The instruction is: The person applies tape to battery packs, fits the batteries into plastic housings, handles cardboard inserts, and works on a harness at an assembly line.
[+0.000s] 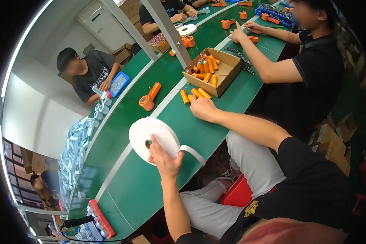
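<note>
My left hand point(165, 159) is on a big roll of white tape point(139, 137), its fingers against the flat side near the core and the thumb by the rim. The roll stands tilted over the green bench, and a loose strip of tape point(194, 153) runs from it toward the bench's near edge. Further right, my right hand point(203, 108) has its fingers bent together at a short orange cylindrical battery point(190, 98), partly covered by the fingertips. More orange batteries point(204, 93) lie beside it, in front of an open cardboard box point(227, 79) holding several others.
An orange handheld housing point(147, 102) lies on the conveyor beyond the roll. Pale blue plastic housings point(75, 142) are heaped along the far side. A metal post point(166, 32) rises behind the box. Co-workers sit opposite and at my right, one arm point(264, 57) reaching over the bench.
</note>
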A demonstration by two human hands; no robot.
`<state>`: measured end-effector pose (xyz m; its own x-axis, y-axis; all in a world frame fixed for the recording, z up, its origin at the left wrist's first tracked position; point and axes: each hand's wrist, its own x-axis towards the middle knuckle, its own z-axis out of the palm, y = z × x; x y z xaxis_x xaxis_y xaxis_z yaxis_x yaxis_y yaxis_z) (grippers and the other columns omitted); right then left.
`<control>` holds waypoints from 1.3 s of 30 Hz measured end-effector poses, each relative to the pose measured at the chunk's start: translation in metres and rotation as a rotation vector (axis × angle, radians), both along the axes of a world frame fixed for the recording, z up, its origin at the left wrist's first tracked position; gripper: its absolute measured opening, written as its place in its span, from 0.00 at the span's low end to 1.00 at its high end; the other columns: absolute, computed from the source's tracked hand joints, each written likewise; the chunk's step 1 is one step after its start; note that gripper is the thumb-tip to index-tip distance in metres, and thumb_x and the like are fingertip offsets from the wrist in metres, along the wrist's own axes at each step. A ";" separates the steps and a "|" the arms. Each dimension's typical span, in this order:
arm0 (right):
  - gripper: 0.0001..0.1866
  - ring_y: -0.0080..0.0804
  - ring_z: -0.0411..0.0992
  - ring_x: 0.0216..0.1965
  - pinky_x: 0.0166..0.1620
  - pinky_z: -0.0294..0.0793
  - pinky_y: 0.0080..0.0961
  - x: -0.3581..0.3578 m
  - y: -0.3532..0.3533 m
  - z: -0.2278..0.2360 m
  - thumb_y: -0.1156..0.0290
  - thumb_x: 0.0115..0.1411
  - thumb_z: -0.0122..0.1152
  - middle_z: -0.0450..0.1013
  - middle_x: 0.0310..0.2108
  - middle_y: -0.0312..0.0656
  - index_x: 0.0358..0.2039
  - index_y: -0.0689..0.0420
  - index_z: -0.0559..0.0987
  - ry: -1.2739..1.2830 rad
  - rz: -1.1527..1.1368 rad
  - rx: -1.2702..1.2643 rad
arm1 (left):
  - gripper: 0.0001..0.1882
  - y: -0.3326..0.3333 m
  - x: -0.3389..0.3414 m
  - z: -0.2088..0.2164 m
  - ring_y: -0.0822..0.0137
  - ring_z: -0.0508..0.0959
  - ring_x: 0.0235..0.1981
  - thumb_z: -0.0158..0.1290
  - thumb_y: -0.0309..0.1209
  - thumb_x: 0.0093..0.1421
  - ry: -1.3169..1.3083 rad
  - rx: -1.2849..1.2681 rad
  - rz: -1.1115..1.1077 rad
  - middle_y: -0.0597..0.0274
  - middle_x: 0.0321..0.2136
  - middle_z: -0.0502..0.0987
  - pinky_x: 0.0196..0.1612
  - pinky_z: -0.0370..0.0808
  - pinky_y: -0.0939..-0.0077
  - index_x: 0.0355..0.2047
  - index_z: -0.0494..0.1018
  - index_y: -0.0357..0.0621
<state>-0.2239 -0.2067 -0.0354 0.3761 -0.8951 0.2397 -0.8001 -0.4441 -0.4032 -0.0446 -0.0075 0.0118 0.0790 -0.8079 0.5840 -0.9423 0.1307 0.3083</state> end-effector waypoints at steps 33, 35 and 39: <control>0.11 0.18 0.62 0.15 0.20 0.61 0.16 -0.007 0.078 0.055 0.64 0.65 0.52 0.67 0.19 0.31 0.36 0.59 0.76 -1.629 0.139 0.547 | 0.65 -0.028 -0.031 -0.007 0.47 0.67 0.57 0.72 0.35 0.38 0.130 0.232 0.077 0.51 0.54 0.67 0.52 0.58 0.46 0.71 0.41 0.47; 0.11 0.17 0.62 0.15 0.19 0.60 0.15 -0.006 0.076 0.054 0.64 0.66 0.52 0.66 0.19 0.30 0.37 0.60 0.77 -1.545 0.162 0.486 | 0.66 -0.024 -0.033 -0.003 0.48 0.67 0.57 0.72 0.33 0.38 0.127 0.284 0.036 0.52 0.54 0.67 0.52 0.59 0.46 0.71 0.41 0.49; 0.16 0.14 0.61 0.17 0.20 0.60 0.13 0.001 0.075 0.054 0.65 0.68 0.52 0.64 0.19 0.29 0.47 0.63 0.78 -1.373 0.161 0.317 | 0.66 -0.020 -0.035 0.002 0.51 0.67 0.56 0.73 0.31 0.36 0.080 0.281 -0.004 0.54 0.54 0.67 0.50 0.59 0.47 0.72 0.41 0.51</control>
<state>-0.2232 -0.1322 0.0183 0.1136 -0.9494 0.2929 0.3529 -0.2370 -0.9051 -0.0797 -0.0272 0.0140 0.1124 -0.9375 0.3294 -0.9132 0.0332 0.4061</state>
